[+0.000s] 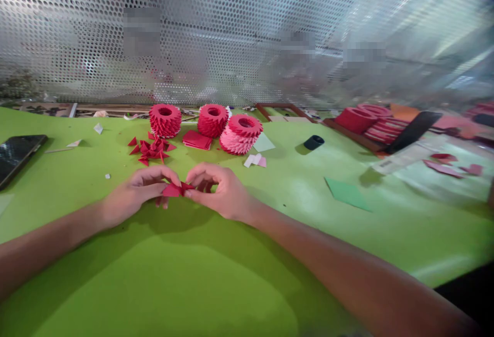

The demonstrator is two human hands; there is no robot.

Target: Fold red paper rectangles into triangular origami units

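Note:
Between my hands is a small folded piece of red paper (pixel 172 190), held above the green tabletop (pixel 162 285). My left hand (pixel 135 193) pinches its left part, and my right hand (pixel 219 190) grips its right end with thumb and fingers. Just beyond my left hand lies a loose pile of red folded paper triangles (pixel 153 149). A stack of red paper squares (pixel 197 140) is to the right of that pile. Behind them stand a red paper ring stack (pixel 165 121), a second one (pixel 213 121) and a pink one with a red top (pixel 241 135).
A phone (pixel 19 157) lies at the far left. Toward the right are a dark cylinder (pixel 314 142), a green paper sheet (pixel 347 194), clear plastic (pixel 409 154) and a tray (pixel 351 136) with red ring stacks. A perforated metallic sheet (pixel 216 38) rises behind the table.

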